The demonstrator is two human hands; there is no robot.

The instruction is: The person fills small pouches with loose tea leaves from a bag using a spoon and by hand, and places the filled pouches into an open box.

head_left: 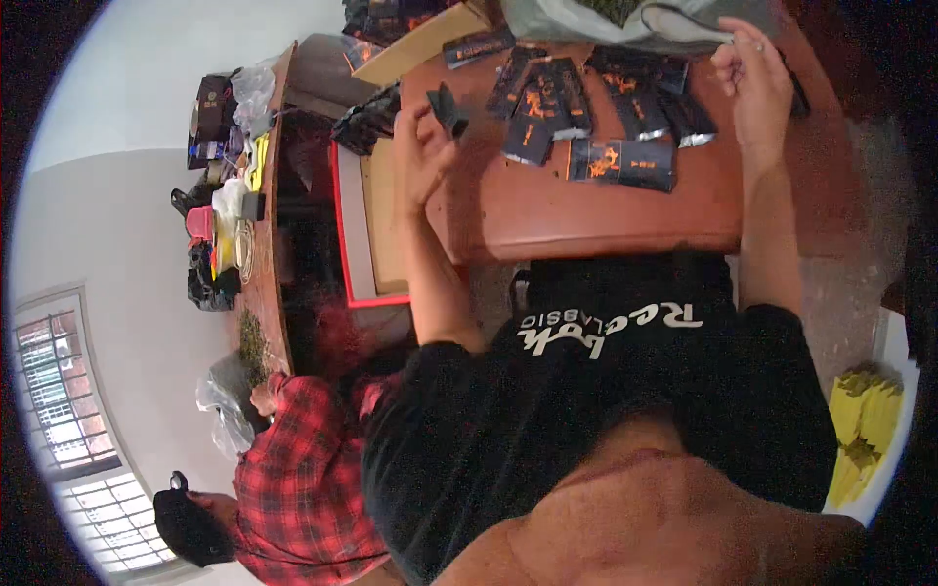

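My left hand (426, 156) is raised over the left side of the brown table (586, 220). Its fingers pinch a small dark pouch (447, 110), tilted and apparently open at the top. At the far right, my right hand (754, 88) has curled fingers at the edge of a clear plastic bag (557, 24) of dark green leaves (611, 10). A pale, dark-edged shape (684, 27) meets its fingertips; I cannot tell whether it is a scoop or the bag's rim. Between my hands lie several black packets with orange print (621, 163), overlapping.
A cardboard piece (415, 44) leans at the back left. Below it stands a red-rimmed box (342, 230). On the left, a co-worker in a red checked shirt (308, 479) is at a cluttered side table (278, 195). Yellow bundles (865, 435) are at the lower right.
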